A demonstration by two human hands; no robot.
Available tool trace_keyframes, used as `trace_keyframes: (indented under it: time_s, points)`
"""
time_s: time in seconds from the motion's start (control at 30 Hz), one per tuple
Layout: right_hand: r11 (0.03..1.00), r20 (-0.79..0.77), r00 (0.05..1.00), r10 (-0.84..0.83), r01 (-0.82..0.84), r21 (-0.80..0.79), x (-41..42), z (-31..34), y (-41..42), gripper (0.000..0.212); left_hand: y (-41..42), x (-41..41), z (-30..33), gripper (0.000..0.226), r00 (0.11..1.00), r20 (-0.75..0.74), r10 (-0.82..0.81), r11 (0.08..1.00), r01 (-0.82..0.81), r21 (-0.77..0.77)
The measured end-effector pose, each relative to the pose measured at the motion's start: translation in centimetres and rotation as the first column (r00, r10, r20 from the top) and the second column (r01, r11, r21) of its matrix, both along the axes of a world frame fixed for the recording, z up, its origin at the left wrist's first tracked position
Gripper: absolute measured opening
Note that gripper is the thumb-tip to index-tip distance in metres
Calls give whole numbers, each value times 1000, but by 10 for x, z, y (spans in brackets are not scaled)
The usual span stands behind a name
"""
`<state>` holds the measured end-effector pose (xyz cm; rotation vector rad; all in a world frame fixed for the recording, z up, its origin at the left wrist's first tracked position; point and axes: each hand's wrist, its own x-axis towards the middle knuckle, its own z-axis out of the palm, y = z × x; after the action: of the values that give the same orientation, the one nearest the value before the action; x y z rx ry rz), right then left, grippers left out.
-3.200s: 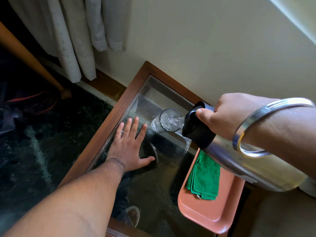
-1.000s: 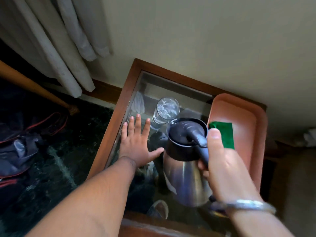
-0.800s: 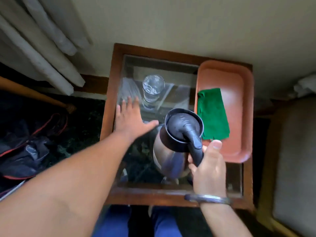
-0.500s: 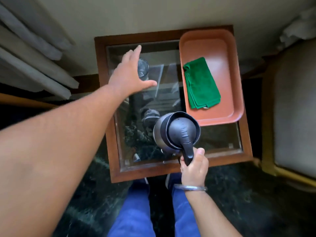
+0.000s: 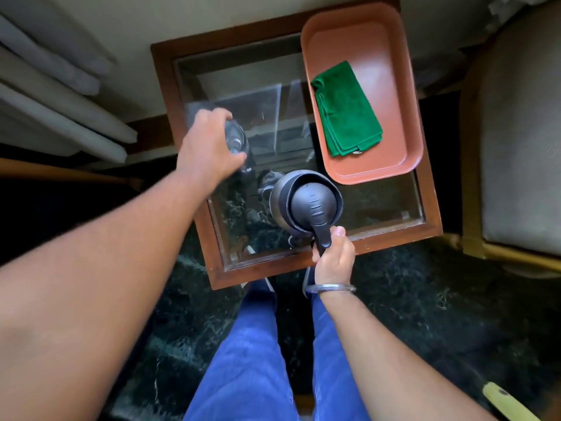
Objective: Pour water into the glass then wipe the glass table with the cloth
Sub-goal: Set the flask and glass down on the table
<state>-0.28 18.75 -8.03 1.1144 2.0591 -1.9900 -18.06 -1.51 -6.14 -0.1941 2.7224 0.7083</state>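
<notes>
I look straight down on a small glass-topped table with a brown wooden frame (image 5: 194,183). My left hand (image 5: 206,147) is wrapped around the clear glass (image 5: 237,141) on the table's left side; most of the glass is hidden behind my fingers. My right hand (image 5: 332,256) grips the black handle of the steel jug with a black lid (image 5: 306,205), which stands upright near the table's front edge. A folded green cloth (image 5: 346,110) lies in the salmon tray (image 5: 391,165) on the right half of the table.
A wall and white curtains (image 5: 54,95) border the table at the back and left. A cushioned chair (image 5: 516,147) stands close on the right. My blue-trousered legs (image 5: 252,354) are below the table's front edge, on dark green marble floor.
The jug went from pouring into the glass to standing upright near the front edge. My left hand left the glass top and closed around the glass. The view rose to look straight down.
</notes>
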Motion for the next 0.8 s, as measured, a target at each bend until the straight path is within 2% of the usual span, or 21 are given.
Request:
trace_keyframes:
  time_s: [0.1,0.27,0.5,0.67,0.73,0.8]
  points:
    - [1000,-8,1000,13,-13,-17,0,3,0,46,1,51,3,71,999,44,22,1000,-23,17]
    - [997,25,997,75,-76,23,-1,4,5,53,8,118,-3,70,991,129,13,999,-18,36]
    - [988,-5,990,139,-139,67,2,5,7,55,18,149,-15,71,989,147,10,997,-20,69]
    - [919,-64,965,254,-221,327,1,-5,31,29,27,152,-13,79,987,156,-35,999,35,1]
    - [849,-56,941,335,-275,451,-20,-12,52,23,27,150,-12,83,993,117,-28,999,31,-23]
    - [752,-16,902,430,-349,559,-62,-22,71,18,22,133,-16,79,1000,11,-4,1000,4,-8]
